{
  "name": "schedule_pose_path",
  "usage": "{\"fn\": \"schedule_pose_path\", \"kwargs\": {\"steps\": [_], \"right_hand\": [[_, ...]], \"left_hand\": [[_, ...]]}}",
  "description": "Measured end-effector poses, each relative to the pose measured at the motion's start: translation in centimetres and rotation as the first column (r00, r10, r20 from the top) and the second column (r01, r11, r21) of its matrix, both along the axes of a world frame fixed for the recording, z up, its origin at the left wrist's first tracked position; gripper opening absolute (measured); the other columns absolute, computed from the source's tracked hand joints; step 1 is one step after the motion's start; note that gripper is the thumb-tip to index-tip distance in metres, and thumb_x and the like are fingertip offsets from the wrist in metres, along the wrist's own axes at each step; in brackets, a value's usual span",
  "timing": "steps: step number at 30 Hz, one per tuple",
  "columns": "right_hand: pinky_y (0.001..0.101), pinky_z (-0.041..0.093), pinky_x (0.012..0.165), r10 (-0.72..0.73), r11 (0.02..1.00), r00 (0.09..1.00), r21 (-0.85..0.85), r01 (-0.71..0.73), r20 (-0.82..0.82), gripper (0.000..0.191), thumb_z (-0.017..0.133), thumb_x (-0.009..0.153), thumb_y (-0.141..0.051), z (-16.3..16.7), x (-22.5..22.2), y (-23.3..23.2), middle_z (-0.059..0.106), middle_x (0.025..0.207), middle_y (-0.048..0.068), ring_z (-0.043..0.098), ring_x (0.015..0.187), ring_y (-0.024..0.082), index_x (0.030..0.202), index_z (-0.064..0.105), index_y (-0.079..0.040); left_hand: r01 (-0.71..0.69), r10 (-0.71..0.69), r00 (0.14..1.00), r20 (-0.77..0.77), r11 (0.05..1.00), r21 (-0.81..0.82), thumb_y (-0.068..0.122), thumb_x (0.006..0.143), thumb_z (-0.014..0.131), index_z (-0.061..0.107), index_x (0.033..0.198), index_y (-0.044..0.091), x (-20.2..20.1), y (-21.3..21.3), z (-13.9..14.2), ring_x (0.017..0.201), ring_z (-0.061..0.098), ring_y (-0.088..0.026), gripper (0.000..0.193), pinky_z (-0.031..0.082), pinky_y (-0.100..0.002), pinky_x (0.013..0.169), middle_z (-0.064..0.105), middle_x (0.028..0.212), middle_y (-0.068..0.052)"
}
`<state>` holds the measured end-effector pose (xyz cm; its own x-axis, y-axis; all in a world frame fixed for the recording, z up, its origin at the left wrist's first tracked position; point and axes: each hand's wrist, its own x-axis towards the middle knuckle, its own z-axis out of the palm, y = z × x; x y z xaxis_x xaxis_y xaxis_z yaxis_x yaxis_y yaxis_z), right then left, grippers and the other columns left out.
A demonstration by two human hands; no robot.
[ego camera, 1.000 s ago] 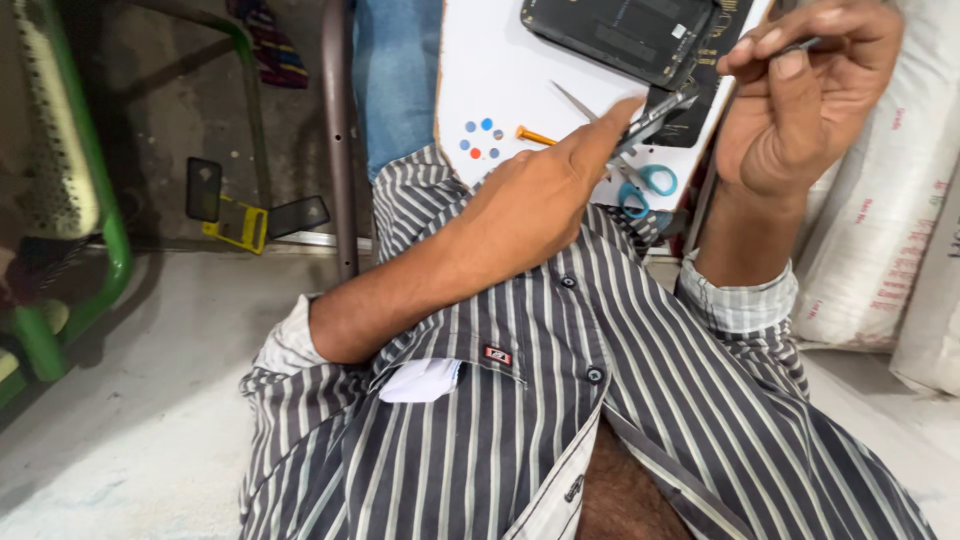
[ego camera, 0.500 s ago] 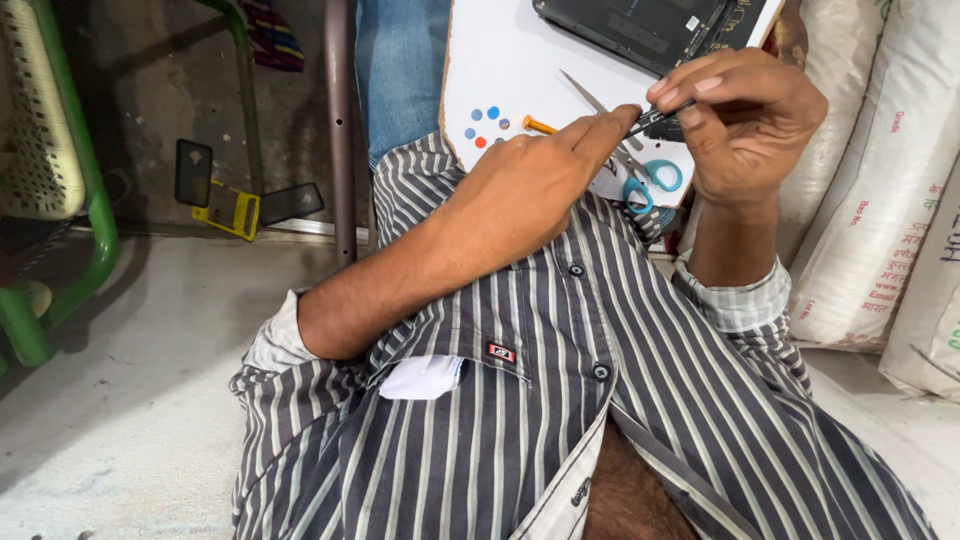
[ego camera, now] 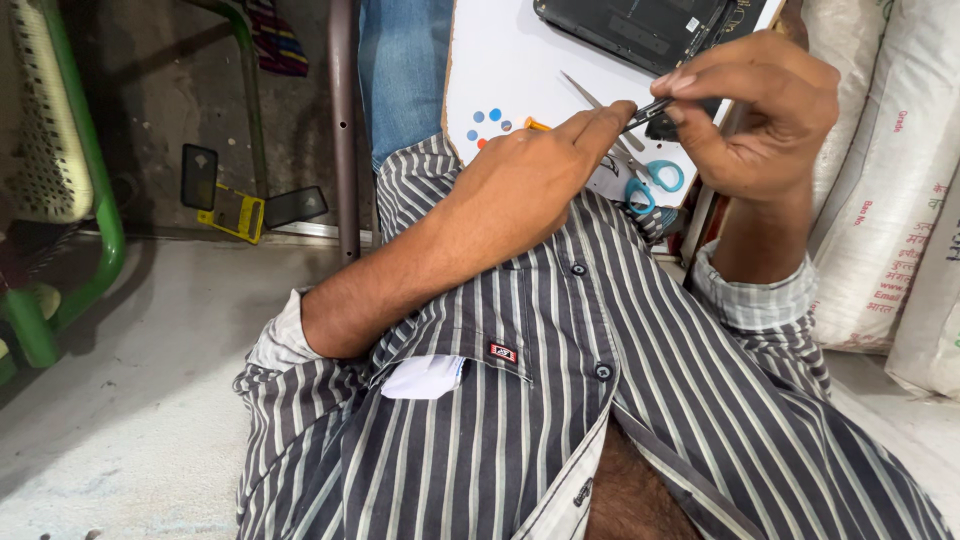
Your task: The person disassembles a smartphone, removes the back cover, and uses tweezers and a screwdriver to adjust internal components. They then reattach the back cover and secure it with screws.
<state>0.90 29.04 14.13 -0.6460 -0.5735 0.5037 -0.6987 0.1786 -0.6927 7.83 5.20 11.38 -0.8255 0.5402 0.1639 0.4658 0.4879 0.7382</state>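
Note:
My right hand point(ego camera: 765, 120) pinches a thin dark tool point(ego camera: 650, 108) between thumb and forefinger. My left hand point(ego camera: 535, 175) reaches across my striped shirt, fingers curled, and its fingertips meet the tool's other end. Both hands hover over a white board point(ego camera: 510, 60) on my lap. Blue-handled scissors point(ego camera: 650, 182) lie on the board just under the hands, blades pointing up-left. A dark opened device point(ego camera: 640, 28) rests at the board's far end. Small coloured dots point(ego camera: 485, 120) and an orange piece point(ego camera: 537, 124) sit beside my left hand.
White woven sacks point(ego camera: 890, 200) stand stacked on the right. A green metal chair frame point(ego camera: 95, 230) is at the left, a metal post point(ego camera: 343, 130) beside a blue-jeaned leg point(ego camera: 400, 70). Dark flat parts and a yellow piece point(ego camera: 235, 210) lie on the concrete floor.
My right hand has come down and left until the tool meets my left fingertips. The left hand stayed over the scissors.

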Motion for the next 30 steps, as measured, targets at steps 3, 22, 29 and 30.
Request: {"fn": "schedule_pose_path", "kwargs": {"steps": [3, 22, 29, 30], "right_hand": [[0.0354, 0.064, 0.08, 0.079, 0.977, 0.988, 0.209, -0.05, -0.133, 0.011, 0.076, 0.096, 0.005, 1.8, -0.1, 0.2, 0.072, 0.095, 0.021, 0.075, 0.091, 0.03, 0.102, 0.067, 0.008], [0.036, 0.064, 0.076, 0.078, 0.99, 0.996, 0.118, -0.073, -0.042, 0.011, 0.069, 0.09, 0.007, 0.2, -0.4, 1.1, 0.07, 0.09, 0.023, 0.075, 0.087, 0.03, 0.098, 0.062, 0.006], [0.034, 0.065, 0.078, 0.077, 0.987, 0.992, 0.147, -0.062, -0.104, 0.014, 0.072, 0.093, 0.01, 0.5, -0.2, 0.3, 0.071, 0.094, 0.021, 0.076, 0.09, 0.029, 0.102, 0.062, 0.005], [0.0352, 0.064, 0.075, 0.072, 0.979, 0.986, 0.201, -0.041, -0.148, 0.014, 0.071, 0.09, 0.012, 1.0, 0.1, 0.3, 0.071, 0.09, 0.021, 0.076, 0.088, 0.03, 0.098, 0.062, 0.005]], "left_hand": [[0.004, -0.006, 0.999, -0.041, 0.998, -0.055, -0.012, 0.081, 0.061, 0.043, 0.147, -0.006, -0.1, -0.1, -0.1, 0.075, 0.076, -0.029, 0.068, 0.063, -0.037, 0.059, 0.066, 0.13, -0.026], [0.039, -0.037, 0.999, 0.025, 0.996, -0.079, -0.011, 0.081, 0.059, 0.043, 0.145, -0.005, -0.5, -0.3, 0.5, 0.075, 0.076, -0.034, 0.066, 0.063, -0.042, 0.06, 0.067, 0.127, -0.027], [0.047, -0.049, 0.999, -0.014, 0.991, -0.129, -0.011, 0.081, 0.061, 0.043, 0.143, -0.007, -0.6, -0.4, 0.4, 0.072, 0.076, -0.029, 0.065, 0.062, -0.037, 0.055, 0.066, 0.128, -0.026], [0.042, -0.046, 0.999, -0.026, 0.99, -0.136, -0.01, 0.081, 0.061, 0.044, 0.143, -0.007, -0.5, -0.4, 0.4, 0.072, 0.076, -0.03, 0.064, 0.062, -0.037, 0.055, 0.066, 0.128, -0.025]]}}
